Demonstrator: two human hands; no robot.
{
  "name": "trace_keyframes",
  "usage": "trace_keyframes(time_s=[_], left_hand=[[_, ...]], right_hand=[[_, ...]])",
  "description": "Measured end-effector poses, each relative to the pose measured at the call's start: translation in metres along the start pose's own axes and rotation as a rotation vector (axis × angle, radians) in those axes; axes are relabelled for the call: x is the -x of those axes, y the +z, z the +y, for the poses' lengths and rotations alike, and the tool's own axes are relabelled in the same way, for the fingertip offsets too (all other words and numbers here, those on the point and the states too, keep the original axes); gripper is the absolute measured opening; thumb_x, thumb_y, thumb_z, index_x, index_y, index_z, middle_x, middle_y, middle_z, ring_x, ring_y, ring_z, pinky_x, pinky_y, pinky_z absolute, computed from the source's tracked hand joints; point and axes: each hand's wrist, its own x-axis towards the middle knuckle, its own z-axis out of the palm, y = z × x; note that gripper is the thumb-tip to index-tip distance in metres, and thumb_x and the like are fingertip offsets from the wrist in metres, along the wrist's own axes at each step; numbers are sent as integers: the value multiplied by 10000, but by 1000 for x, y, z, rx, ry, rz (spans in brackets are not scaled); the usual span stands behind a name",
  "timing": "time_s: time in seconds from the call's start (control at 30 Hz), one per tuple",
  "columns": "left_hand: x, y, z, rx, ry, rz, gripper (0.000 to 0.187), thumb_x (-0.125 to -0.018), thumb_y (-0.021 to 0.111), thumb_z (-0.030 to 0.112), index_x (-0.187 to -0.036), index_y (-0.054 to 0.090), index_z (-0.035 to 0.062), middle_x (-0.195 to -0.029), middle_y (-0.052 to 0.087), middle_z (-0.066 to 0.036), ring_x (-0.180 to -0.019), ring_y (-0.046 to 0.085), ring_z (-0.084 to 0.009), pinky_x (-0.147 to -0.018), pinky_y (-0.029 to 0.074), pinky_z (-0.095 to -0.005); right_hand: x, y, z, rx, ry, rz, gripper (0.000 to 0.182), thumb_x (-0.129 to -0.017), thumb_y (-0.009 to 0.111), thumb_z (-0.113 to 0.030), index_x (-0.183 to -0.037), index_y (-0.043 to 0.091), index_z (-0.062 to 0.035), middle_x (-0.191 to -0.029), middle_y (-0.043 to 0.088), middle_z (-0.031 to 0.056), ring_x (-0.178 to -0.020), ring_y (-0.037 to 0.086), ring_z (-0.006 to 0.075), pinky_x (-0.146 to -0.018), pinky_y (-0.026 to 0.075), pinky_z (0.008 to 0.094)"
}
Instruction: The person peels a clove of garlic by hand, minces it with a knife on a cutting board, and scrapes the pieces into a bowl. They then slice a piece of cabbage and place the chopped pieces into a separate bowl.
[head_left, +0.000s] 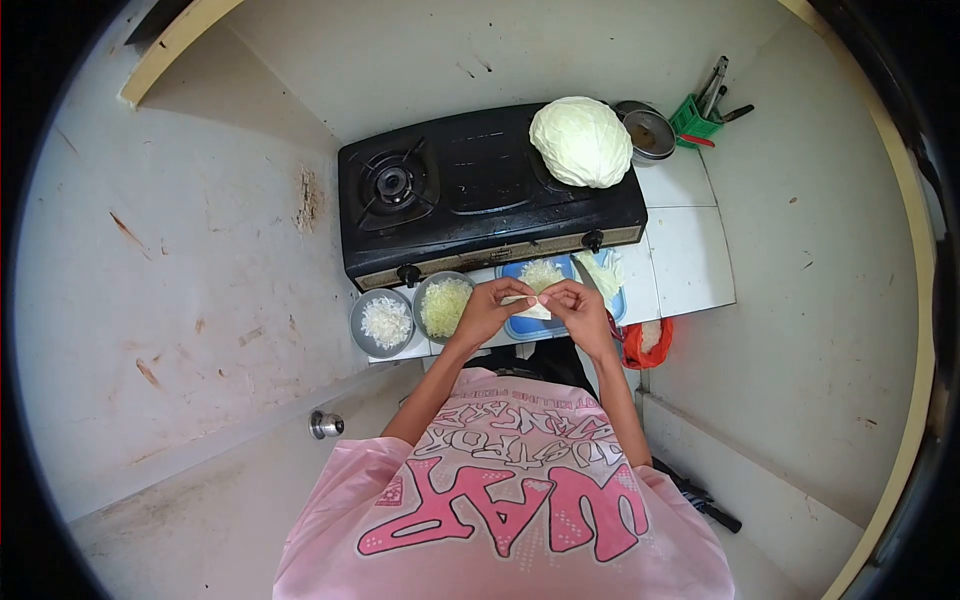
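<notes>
Both hands meet over the front of a blue cutting board. My left hand and my right hand pinch a pale piece of cabbage between their fingertips. Behind the fingers, chopped cabbage lies on the board. A knife lies beside it, next to a loose cabbage leaf. Left of my left hand stands a grey bowl of pale green shreds, and further left a grey bowl of white chopped pieces.
A black two-burner stove stands behind the board, with a whole cabbage on its right burner. Metal pots and a green utensil basket are at the back right. A red bag hangs at the counter's front right.
</notes>
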Motion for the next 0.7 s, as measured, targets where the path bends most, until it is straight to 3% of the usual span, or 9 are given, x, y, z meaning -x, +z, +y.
trace_keyframes(time_s=[0.17,0.33,0.7], left_hand=[[2,-8,2,-37,-63,-64,167,-901,777,109,-1035,738,18,-943,750,-46,-932,661,-120,-885,489,-278],[2,-8,-6,10,-3,-56,148,-888,778,71,-1013,730,9,-945,734,-50,-922,651,-115,-885,498,-284],[2,-5,-12,24,66,-95,170,-879,757,0,-1040,703,-1,-958,708,-49,-923,643,-112,-891,498,-280]], right_hand=[[3,-3,1,10,21,-7,78,-910,751,-30,-966,729,20,-830,719,20,-735,619,37,-653,462,192],[5,-3,-9,4,48,-22,118,-910,739,-7,-1020,718,32,-907,732,50,-839,675,71,-759,516,201],[5,-4,0,-31,49,-120,155,-934,721,-11,-1078,699,42,-958,720,58,-845,662,78,-801,527,211]])
